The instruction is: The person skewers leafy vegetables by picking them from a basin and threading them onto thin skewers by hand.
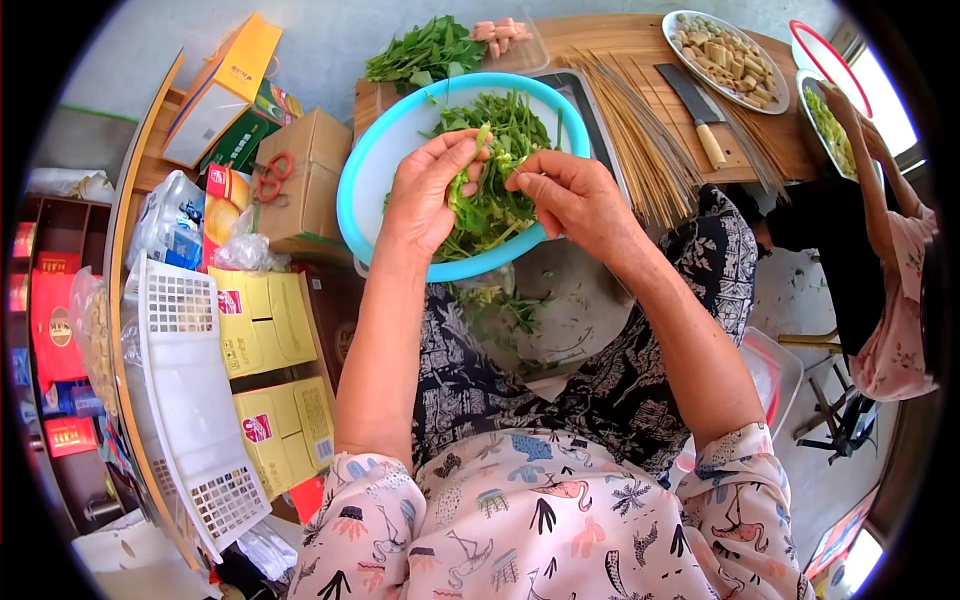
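Note:
Over a white basin with a blue rim (352, 215), my two hands work close together on leafy greens. My left hand (432, 190) is closed around a small bunch of green stems (462, 188). The fingers of my right hand (572, 195) are pinched at the leaves just beside it, thumb against forefinger. Loose leafy greens (500, 115) fill the right part of the basin below both hands. What exactly lies between the right fingertips is mostly hidden, but green leaf shows there.
Behind the basin lie more greens (425, 52) and pink meat pieces (502, 35). Rightward are bamboo skewers (640, 140), a cleaver (692, 100) and a plate of cut food (725, 60). A co-worker's arms (880, 180) reach over a tray of greens (828, 130). Scissors (273, 178) rest on a cardboard box (312, 165).

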Demonstrator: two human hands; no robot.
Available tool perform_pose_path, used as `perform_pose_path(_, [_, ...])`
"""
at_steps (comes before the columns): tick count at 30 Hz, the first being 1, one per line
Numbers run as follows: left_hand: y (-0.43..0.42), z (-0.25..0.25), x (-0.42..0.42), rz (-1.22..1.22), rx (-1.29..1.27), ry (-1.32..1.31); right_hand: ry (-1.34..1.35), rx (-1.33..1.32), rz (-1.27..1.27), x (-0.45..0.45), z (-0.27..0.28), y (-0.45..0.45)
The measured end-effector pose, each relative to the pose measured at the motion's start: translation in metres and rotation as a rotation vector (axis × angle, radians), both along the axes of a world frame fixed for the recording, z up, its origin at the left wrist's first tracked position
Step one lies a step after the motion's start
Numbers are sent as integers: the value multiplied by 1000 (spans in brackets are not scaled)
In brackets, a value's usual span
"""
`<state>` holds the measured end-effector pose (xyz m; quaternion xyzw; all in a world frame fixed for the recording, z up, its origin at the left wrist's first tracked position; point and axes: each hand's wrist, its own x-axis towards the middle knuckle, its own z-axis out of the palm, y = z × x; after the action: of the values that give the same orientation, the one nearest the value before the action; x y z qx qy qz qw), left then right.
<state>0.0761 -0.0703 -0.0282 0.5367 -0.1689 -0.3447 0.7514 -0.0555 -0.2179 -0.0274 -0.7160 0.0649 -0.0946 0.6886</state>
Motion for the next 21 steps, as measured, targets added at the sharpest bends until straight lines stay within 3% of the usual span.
perform_pose_path(5, [-1,0,0,-44,51,-116,3,-1,5,0,1,-1])
perform_pose_path(13, [-9,-6,11,-115,27,-304,120,235,-21,0,6,-3])
perform_pose_path(19, [5,-13,48,79,269,-563,-66,286,-140,0,9,-15])
perform_pose_path(21, [15,-25,58,34,388,-622,-85,297,-149,-1,13,-17])
